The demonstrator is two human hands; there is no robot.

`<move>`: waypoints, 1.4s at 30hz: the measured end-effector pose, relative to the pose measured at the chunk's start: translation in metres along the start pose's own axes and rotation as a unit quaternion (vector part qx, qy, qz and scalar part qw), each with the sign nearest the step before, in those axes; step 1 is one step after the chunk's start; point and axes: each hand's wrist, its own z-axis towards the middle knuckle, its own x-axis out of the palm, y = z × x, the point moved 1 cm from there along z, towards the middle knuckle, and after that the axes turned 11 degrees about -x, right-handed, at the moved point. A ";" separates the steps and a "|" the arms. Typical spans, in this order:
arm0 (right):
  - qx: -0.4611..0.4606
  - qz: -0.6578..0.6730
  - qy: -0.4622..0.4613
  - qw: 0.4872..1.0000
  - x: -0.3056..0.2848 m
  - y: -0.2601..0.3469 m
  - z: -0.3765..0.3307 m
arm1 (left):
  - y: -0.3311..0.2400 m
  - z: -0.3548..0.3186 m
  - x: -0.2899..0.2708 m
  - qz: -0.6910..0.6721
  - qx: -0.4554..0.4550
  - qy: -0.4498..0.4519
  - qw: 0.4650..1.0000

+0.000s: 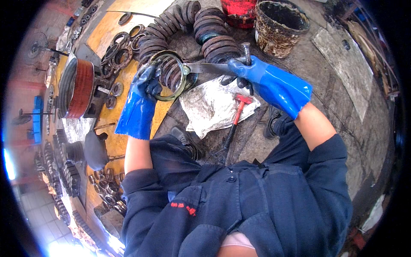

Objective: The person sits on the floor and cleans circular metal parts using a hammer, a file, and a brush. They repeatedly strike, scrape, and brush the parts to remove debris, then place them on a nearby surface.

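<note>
Left hand [145, 83] clamped on the rim of a thin metal ring [169, 76], held up above the rag [212, 107]. Right hand [242, 70] closed around a knife [207, 67], blade tip touching the ring's edge. Probably stiff, light and greasy; best gripped at the rim, opposite the blade.

Two gloved hands, left [145, 85] and right [252, 70]. One ring [168, 99], held by the left hand; one blade [209, 67], held by the right. One hammer [236, 120] with red head. Two buckets: one red [238, 13], one grimy [280, 28]. One crumpled sheet [209, 107]. Stacked rusty rings [214, 36]: too many to count.
</note>
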 end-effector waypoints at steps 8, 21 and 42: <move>0.137 0.180 -0.078 0.971 0.016 -0.030 0.008 | -0.010 0.003 0.000 -0.030 0.012 0.046 0.998; 0.329 0.555 -0.025 0.763 0.053 -0.038 0.006 | -0.021 0.016 0.002 0.053 0.076 0.048 0.995; 0.203 0.644 -0.004 0.737 0.002 0.006 -0.024 | -0.004 0.053 -0.037 -0.200 0.069 -0.046 0.976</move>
